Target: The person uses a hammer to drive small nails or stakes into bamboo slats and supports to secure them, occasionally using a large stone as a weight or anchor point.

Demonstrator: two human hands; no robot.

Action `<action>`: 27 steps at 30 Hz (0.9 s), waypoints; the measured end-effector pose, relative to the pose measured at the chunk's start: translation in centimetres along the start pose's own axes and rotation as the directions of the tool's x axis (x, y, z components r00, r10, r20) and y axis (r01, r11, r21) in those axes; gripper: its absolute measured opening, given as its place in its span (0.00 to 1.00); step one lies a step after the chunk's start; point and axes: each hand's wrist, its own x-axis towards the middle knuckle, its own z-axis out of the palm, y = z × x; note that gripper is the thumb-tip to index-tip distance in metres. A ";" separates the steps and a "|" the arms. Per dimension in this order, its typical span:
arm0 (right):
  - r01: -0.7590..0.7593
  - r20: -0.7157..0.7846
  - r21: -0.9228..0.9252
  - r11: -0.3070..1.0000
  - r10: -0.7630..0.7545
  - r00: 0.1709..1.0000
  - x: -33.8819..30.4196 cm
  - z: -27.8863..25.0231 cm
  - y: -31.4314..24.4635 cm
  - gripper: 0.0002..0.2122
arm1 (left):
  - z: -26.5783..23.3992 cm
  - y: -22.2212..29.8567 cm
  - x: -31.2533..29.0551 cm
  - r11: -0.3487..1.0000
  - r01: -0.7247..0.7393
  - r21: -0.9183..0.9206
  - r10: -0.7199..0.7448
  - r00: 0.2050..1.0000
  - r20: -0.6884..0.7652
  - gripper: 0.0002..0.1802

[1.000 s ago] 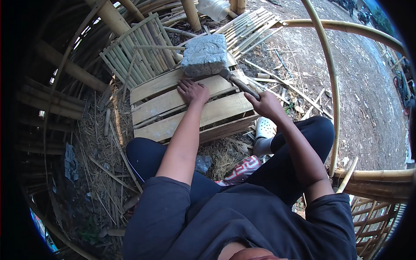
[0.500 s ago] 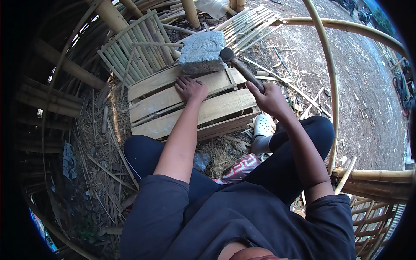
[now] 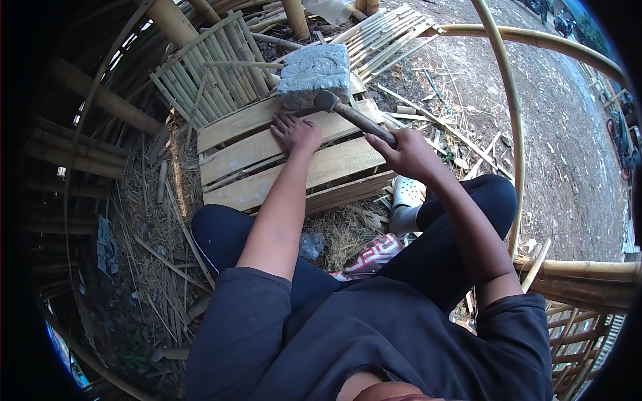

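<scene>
A low crate of pale wooden slats [image 3: 348, 159] stands in front of me, with gaps between its boards. My left hand [image 3: 296, 135] lies on its top, fingers spread, close to the near side of a rough grey stone block [image 3: 315, 67]. That block rests at the crate's far edge. My right hand [image 3: 409, 155] is wrapped round the wooden handle of a hammer [image 3: 361, 122]. The hammer's dark head hangs at the block's near right corner, to the right of my left fingers; whether it touches anything I cannot tell.
Slatted bamboo panels [image 3: 214, 73] lean beyond the crate at left, and another panel [image 3: 391, 41] lies far right. An upright bamboo pole [image 3: 507, 113] stands at my right. Straw and split bamboo litter the ground. A printed plastic bag [image 3: 371, 257] lies between my legs.
The hammer has swung down and to the left, its head going from beside the block to its near corner. My right hand moved slightly left; my left hand stays on the slats.
</scene>
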 end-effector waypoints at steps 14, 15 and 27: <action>-0.048 -0.045 -0.023 0.999 0.047 0.998 0.6 -0.9 -0.4 0.36 | -0.2 -0.2 -0.4 1.000 -0.019 -0.023 0.017 0.998 -0.060 0.41; -0.098 -0.021 -0.136 0.986 0.096 0.995 1.0 -0.5 0.4 0.35 | -0.2 0.0 -0.5 1.000 -0.023 -0.011 0.023 0.999 -0.029 0.41; -0.026 -0.069 -0.114 0.993 0.018 0.997 -0.2 -2.3 -2.9 0.35 | 0.0 -0.1 -0.4 1.000 -0.019 0.012 0.019 0.999 -0.042 0.41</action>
